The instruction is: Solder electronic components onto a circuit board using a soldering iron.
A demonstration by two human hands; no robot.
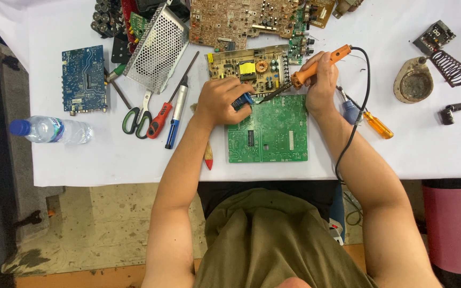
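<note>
Near the table's (108, 160) front edge lies a green board (268, 130). The right hand (320, 80), clamped on an orange soldering iron (316, 66), sets the tip at the board's top edge. The left hand (222, 98), closed on a blue tool (242, 100), presses beside it. A joint seems under heat; steady hands matter next.

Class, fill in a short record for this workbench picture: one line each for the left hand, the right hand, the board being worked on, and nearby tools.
Left hand: left hand grips a small blue tool at the board's top edge
Right hand: right hand holds an orange soldering iron, tip pointing at the board
Board: green circuit board flat on the white table
Nearby tools: scissors, red screwdriver, water bottle
</note>
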